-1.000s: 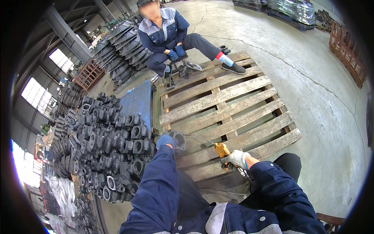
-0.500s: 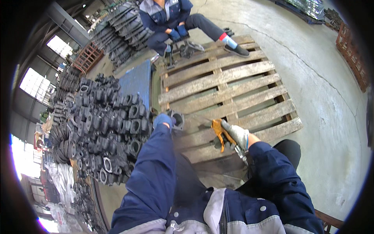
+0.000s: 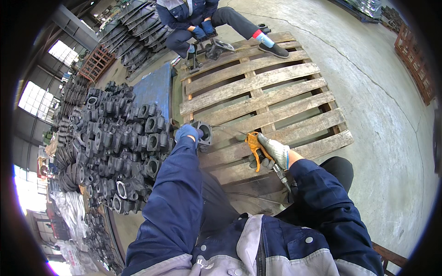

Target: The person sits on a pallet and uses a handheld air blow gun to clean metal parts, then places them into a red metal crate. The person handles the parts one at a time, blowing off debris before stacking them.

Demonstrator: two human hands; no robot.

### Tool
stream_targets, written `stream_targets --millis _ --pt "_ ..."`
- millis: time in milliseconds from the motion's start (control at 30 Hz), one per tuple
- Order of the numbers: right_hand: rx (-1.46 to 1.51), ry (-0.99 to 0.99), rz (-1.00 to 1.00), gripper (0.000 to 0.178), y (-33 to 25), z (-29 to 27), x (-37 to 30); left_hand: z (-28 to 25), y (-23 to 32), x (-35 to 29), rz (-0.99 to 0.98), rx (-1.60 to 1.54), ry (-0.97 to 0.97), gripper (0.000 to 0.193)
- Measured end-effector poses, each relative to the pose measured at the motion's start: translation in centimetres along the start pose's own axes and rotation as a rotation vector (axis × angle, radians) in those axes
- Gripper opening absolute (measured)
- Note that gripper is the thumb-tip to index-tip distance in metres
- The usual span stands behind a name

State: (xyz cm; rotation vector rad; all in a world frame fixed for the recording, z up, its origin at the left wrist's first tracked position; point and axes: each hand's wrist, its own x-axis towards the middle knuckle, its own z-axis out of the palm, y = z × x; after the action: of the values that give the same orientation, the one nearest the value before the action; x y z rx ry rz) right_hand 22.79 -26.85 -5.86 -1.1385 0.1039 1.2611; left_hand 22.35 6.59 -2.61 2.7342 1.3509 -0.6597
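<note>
The right hand [image 3: 275,152], in a pale glove, is curled around an orange air gun [image 3: 253,143]. The gun's body runs from eleven o'clock at the top to five o'clock at its metal hose fitting [image 3: 279,172]; its front end points between nine and ten, toward a dark metal casting [image 3: 206,133]. The left hand [image 3: 187,132], blue-gloved, grips that casting, which sits at its three o'clock, well apart from the right hand. The casting's round opening faces about three o'clock, toward the gun; the glove hides too much to tell its long axis. Similar castings are piled [image 3: 117,142] at the left hand's nine o'clock. Beyond, at one o'clock, spreads a slatted wooden pallet [image 3: 285,78]; at its far edge, a co-worker [image 3: 189,14] sits.
</note>
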Motion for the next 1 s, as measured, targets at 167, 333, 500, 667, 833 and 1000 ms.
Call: stream_targets --millis 167,333,500,667,833,1000 --pt "-0.035 -0.054 -0.041 0.062 1.4 -1.2 1.8 1.4 -0.5 1.1 0.069 -0.007 0.063 0.051" --pt "-0.246 0.037 -0.131 0.075 1.5 -0.7 1.3 1.4 -1.1 1.0 0.115 -0.053 0.097 0.051" --pt "-0.303 0.002 -0.11 0.079 0.2 -0.6 -0.7 0.6 -0.6 0.7 -0.015 -0.054 -0.003 0.055" --pt "-0.186 0.029 -0.175 0.071 0.2 -1.5 -1.8 1.0 -1.6 0.9 0.078 -0.121 0.067 0.056" --pt "-0.14 -0.004 -0.169 0.071 -0.1 -1.3 -3.7 0.9 -1.6 1.0 0.057 -0.125 0.017 0.055" --pt "-0.217 0.066 -0.171 0.071 -0.8 0.1 -3.9 0.4 -0.5 0.7 -0.02 -0.076 -0.009 0.059"
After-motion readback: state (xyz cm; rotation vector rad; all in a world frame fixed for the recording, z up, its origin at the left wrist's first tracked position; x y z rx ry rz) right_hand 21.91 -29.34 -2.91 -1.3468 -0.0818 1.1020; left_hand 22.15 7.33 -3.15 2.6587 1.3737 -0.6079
